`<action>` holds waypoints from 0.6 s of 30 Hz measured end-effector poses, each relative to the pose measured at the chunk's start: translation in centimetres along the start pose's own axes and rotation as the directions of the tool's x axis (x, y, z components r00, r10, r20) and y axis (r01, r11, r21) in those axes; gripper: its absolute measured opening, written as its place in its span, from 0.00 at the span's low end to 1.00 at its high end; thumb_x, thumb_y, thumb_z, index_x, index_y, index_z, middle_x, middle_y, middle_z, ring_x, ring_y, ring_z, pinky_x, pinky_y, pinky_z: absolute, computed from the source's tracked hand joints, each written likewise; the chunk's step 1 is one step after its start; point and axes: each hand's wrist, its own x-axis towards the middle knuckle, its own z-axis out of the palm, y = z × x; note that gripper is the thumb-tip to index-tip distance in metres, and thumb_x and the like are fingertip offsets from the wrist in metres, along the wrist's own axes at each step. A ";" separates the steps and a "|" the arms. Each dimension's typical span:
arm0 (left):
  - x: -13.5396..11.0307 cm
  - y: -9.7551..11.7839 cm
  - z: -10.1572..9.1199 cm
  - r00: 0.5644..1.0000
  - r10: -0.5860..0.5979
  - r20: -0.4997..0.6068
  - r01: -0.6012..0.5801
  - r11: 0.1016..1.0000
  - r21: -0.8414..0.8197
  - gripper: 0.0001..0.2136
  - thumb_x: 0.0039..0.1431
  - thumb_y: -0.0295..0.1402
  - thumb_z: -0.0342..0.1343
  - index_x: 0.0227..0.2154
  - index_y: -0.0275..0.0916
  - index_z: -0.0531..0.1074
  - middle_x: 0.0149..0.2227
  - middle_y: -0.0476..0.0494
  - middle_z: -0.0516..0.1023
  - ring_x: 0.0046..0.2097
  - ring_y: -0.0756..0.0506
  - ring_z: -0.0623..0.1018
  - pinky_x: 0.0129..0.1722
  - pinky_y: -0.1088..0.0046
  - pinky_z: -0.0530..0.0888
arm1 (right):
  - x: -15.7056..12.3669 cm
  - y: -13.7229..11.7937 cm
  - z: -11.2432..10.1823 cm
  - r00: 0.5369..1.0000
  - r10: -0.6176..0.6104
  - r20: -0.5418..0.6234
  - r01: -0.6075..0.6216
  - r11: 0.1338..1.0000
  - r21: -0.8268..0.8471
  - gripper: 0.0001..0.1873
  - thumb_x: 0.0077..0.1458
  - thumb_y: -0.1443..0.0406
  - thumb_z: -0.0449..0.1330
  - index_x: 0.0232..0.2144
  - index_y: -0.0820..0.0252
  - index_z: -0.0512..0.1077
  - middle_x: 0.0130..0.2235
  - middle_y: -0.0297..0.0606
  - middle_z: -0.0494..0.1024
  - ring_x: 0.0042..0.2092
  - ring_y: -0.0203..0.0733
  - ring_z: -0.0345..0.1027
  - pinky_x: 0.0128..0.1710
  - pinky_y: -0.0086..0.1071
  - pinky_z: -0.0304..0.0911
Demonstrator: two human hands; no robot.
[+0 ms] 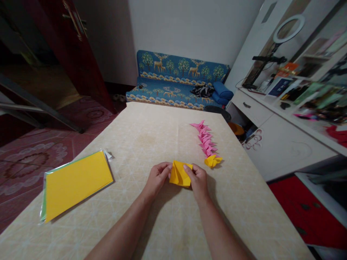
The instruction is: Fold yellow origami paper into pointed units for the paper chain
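A small folded square of yellow origami paper is held up between my two hands over the table. My left hand pinches its left edge between thumb and fingers. On the other side, my right hand grips the right edge, thumb lying across the front. Creases run down the paper's left part, and its layers stand slightly apart at the bottom. Just beyond my right hand lies a folded yellow paper piece. A row of several pink folded paper pieces stretches away behind it.
A pale patterned cloth covers the table. At the left lies a clear packet of yellow and green paper sheets. A blue sofa stands past the far edge, and a white dresser stands to the right.
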 end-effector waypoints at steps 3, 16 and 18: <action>-0.1 0.0 0.2 0.999 0.009 0.039 -0.005 0.995 -0.100 0.16 0.49 0.40 0.59 0.38 0.34 0.74 0.34 0.41 0.77 0.33 0.46 0.75 0.33 0.74 0.69 | -0.1 -0.4 0.1 1.000 0.022 -0.008 -0.022 1.000 0.014 0.17 0.46 0.55 0.61 0.19 0.61 0.62 0.19 0.27 0.59 0.22 0.30 0.52 0.20 0.24 0.50; 0.0 -0.3 0.3 0.997 0.063 0.046 -0.055 0.984 -0.169 0.23 0.50 0.35 0.59 0.51 0.37 0.67 0.30 0.46 0.74 0.30 0.50 0.73 0.29 0.78 0.68 | 0.3 0.8 -0.2 0.995 0.089 -0.042 -0.083 0.989 0.126 0.18 0.46 0.52 0.60 0.21 0.61 0.66 0.20 0.30 0.66 0.22 0.34 0.59 0.21 0.26 0.54; -0.1 -0.4 0.3 0.998 0.053 0.037 -0.046 0.982 -0.184 0.22 0.50 0.35 0.60 0.50 0.38 0.69 0.33 0.45 0.76 0.32 0.50 0.74 0.31 0.77 0.69 | 0.2 0.7 -0.2 0.995 0.093 -0.031 -0.089 0.990 0.107 0.19 0.47 0.52 0.60 0.20 0.61 0.65 0.20 0.30 0.65 0.22 0.34 0.58 0.20 0.26 0.53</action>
